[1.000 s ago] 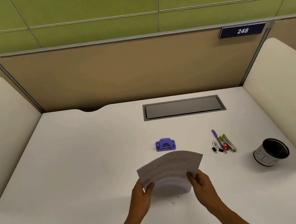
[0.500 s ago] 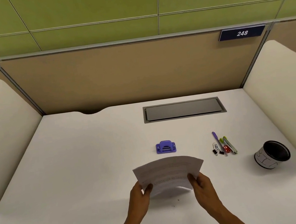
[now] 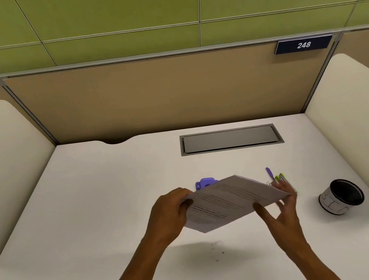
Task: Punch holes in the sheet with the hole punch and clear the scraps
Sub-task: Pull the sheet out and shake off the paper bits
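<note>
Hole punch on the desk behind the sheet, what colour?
Purple; the small plastic hole punch shows in the head view, partly hidden by the sheet.

one printed sheet [image 3: 231,201] of paper, and two hands on it: the left hand [image 3: 169,216] and the right hand [image 3: 281,211]. one purple hole punch [image 3: 205,183], partly hidden behind the sheet. one purple pen [image 3: 269,172] and two green markers [image 3: 281,177] show beside it; anything else in that cluster is covered. one black cup [image 3: 341,195] lying tilted. a few tiny scraps [image 3: 217,251] on the desk [image 3: 95,225], too small to count exactly. one grey cable hatch [image 3: 230,139]. one number plate [image 3: 304,44], reading 248.
</note>
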